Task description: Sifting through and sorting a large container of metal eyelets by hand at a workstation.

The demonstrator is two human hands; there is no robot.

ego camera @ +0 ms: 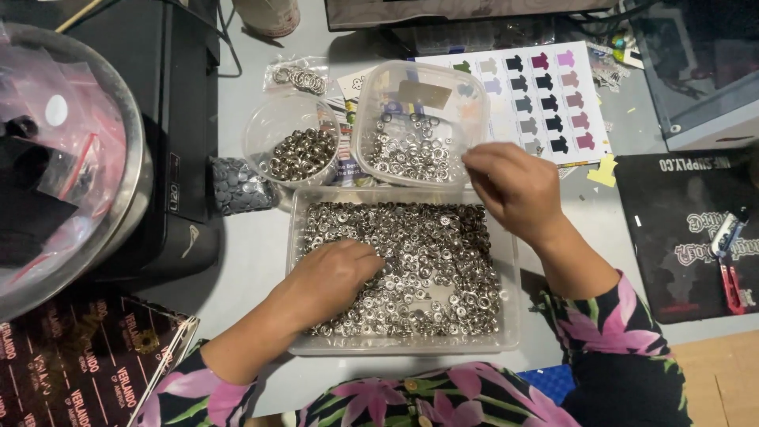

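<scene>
Right now your left hand (pixel 332 277) is down in the big clear tray (pixel 510 316) of silver snap rings (pixel 443 269), fingers curled into the heap; what they grip is hidden. Your right hand (pixel 514 190) hovers over the tray's far edge, fingers pinched together beside the square tub (pixel 419 126); whether they hold a ring I cannot tell. A round tub (pixel 292 142) sits just left of it on the bench (pixel 253 253).
</scene>
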